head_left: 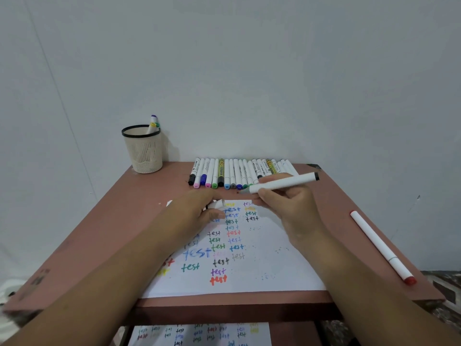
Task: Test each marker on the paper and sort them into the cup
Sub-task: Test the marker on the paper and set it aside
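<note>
Head view: a person sits at a reddish table (104,221), both hands working over the paper (262,265).
Right hand: the right hand (282,203) is curled round a white marker (284,183), gripping mid-barrel, dark end cap pointing right, grey tip end aimed left and just above the sheet.
Left hand: the left hand (197,208) has fingers curled in and pinches something small and white, likely the cap (219,204); too blurred to be sure.
Paper: already covered in coloured "test" words, with free space lower right.
Waiting row: a row of markers (239,174) lies along the far edge, caps toward the person.
Cup: the mesh cup (143,151) stands at the far left corner, well apart from the hands, with a few markers already inside.
Stray: a red-capped marker (381,245) lies alone at the right edge.
Handling: I judge the marker light, rigid and smooth, so a mid-barrel hold near the tip suits writing; it would roll if laid down loose.
</note>
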Motion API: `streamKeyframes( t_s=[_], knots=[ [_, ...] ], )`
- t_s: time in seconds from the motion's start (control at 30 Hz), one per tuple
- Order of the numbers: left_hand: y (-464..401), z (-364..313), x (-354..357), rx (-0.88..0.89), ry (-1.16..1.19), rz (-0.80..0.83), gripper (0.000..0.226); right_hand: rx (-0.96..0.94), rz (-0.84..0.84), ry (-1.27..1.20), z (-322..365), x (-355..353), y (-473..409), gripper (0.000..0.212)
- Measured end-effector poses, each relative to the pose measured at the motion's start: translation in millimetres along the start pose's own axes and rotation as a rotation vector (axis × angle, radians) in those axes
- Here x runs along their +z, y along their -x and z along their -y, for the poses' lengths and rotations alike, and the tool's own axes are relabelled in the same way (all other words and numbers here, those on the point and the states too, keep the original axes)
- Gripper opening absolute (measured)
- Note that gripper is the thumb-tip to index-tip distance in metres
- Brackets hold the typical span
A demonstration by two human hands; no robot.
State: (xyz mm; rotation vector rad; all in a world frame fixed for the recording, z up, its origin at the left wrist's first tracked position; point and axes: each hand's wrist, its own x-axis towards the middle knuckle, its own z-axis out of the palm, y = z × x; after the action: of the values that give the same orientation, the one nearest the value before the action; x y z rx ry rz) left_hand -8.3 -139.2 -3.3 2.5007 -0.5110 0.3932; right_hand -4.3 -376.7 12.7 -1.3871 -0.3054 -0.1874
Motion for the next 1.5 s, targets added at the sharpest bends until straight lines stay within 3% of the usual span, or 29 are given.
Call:
streamKeyframes(
  t_s=[0.07, 0.23, 0.4, 0.53, 0.67, 0.8, 0.87, 1.0, 1.17, 1.3, 1.4, 1.5],
  knots=[
    [-0.5, -1.7, -1.1, 0.033, 0.043, 0.005, 0.019, 0.007, 0.070, -0.027, -0.2, 3.4, 1.7, 0.015],
    [-0.6, -1.0, -3.3, 0.061, 0.061, 0.013, 0.029, 0.031, 0.129, -0.018, -0.4, 8.9, 1.9, 0.018],
    [-0.9, 1.2, -2.4, 0.125, 0.046, 0.009, 0.020, 0.085, 0.183, 0.118, -2.4, 10.3, 3.0, 0.026],
    [1.0, -1.4, -2.8, 0.197, -0.042, -0.056, 0.041, 0.160, 0.255, 0.144, -3.6, 14.0, 5.3, 0.026],
    [2.6, -1.6, -1.7, 0.248, -0.100, -0.107, 0.023, 0.165, 0.245, 0.178, -2.6, 13.6, 4.3, 0.027],
    [4.7, -4.5, -1.5, 0.217, -0.098, -0.064, 0.017, 0.159, 0.246, 0.198, -6.2, 14.7, 3.7, 0.028],
    [5.0, -10.6, -2.5, 0.104, -0.057, 0.023, 0.017, 0.159, 0.243, 0.241, -7.4, 14.7, 1.8, 0.024],
    [1.1, -16.3, -4.2, 0.010, 0.002, 0.105, 0.015, 0.251, 0.216, 0.130, -4.7, 12.2, 0.2, 0.023],
    [7.9, -5.1, -20.4, -0.130, 0.057, 0.254, 0.059, 0.337, 0.163, -0.005, -4.3, 6.8, -8.5, 0.018],
    [8.0, -0.8, -29.1, -0.131, -0.007, 0.363, 0.074, 0.399, 0.139, -0.054, 4.4, 7.2, -12.1, 0.017],
    [7.8, -2.1, -36.3, -0.147, -0.017, 0.377, 0.069, 0.433, 0.097, -0.105, 19.1, 10.7, -21.5, 0.027],
    [10.6, 5.1, -50.2, -0.109, -0.079, 0.248, 0.054, 0.449, 0.087, -0.111, 37.3, 20.1, -37.3, 0.029]
  ],
)
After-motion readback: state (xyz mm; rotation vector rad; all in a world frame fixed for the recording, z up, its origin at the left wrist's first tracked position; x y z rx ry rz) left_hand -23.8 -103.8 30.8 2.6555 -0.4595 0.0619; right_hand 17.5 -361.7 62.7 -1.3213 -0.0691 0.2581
